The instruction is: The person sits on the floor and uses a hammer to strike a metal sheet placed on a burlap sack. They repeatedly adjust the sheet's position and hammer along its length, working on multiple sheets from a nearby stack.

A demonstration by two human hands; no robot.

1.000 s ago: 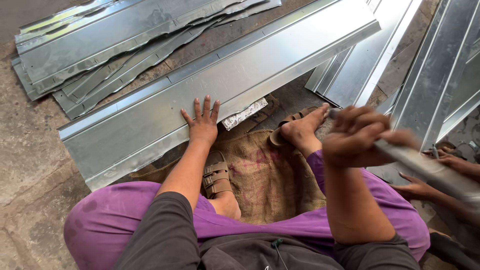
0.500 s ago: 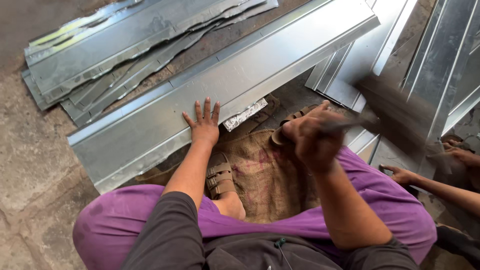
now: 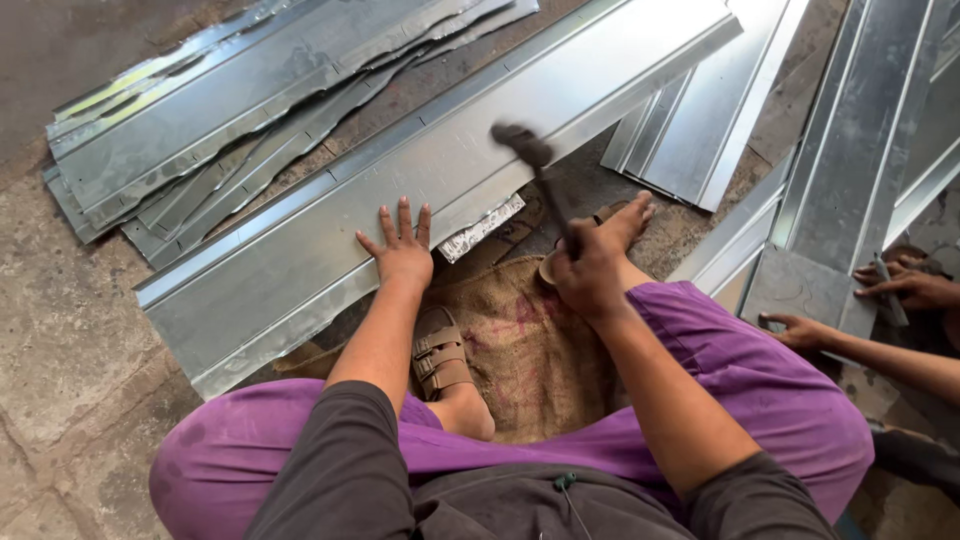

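The left hand (image 3: 402, 255) presses flat, fingers spread, on the galvanised sheet-metal strip (image 3: 400, 190) near its sharp-looking, springy near edge; the right hand (image 3: 590, 275) grips a hammer (image 3: 535, 180), fingers wrapped round its handle.

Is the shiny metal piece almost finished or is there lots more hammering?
Done: its far edge is already folded up along the sheet. In hand: the left hand presses it flat while the right hand swings a hammer at the near edge. Left: more bent strips lie stacked behind; how many need work, I cannot tell.
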